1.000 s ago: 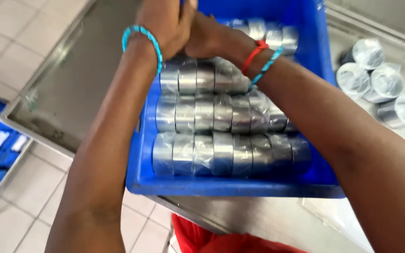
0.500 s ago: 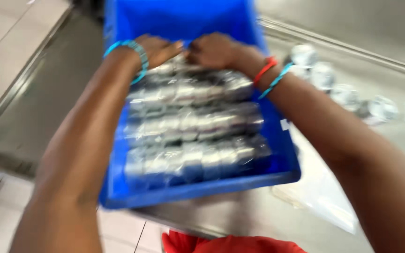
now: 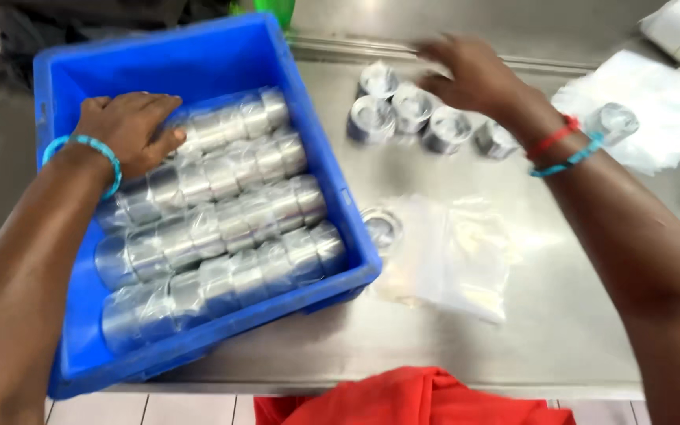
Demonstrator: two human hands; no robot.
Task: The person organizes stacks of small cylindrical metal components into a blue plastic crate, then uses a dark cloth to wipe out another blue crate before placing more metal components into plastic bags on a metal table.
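A blue plastic crate (image 3: 198,63) stands on the left of a steel table (image 3: 513,346). It holds rows of shiny metal cylinders (image 3: 238,220), each wrapped in clear plastic. My left hand (image 3: 127,126) rests palm down on the upper left rows inside the crate, holding nothing. My right hand (image 3: 470,75) hovers with spread fingers over a cluster of wrapped metal cylinders (image 3: 411,118) lying on the table right of the crate; it is blurred and grips nothing that I can see.
Flat clear plastic bags (image 3: 450,252) lie near the table's front, with one cylinder (image 3: 381,227) at their left edge. Crumpled white wrapping (image 3: 655,102) and another wrapped cylinder (image 3: 611,122) sit at the right. A red garment (image 3: 419,401) shows at the bottom edge.
Both hands were together at the crate's far rows. The right hand has left the crate and swung right over the loose cylinders; the left hand stays on the crate's rows.
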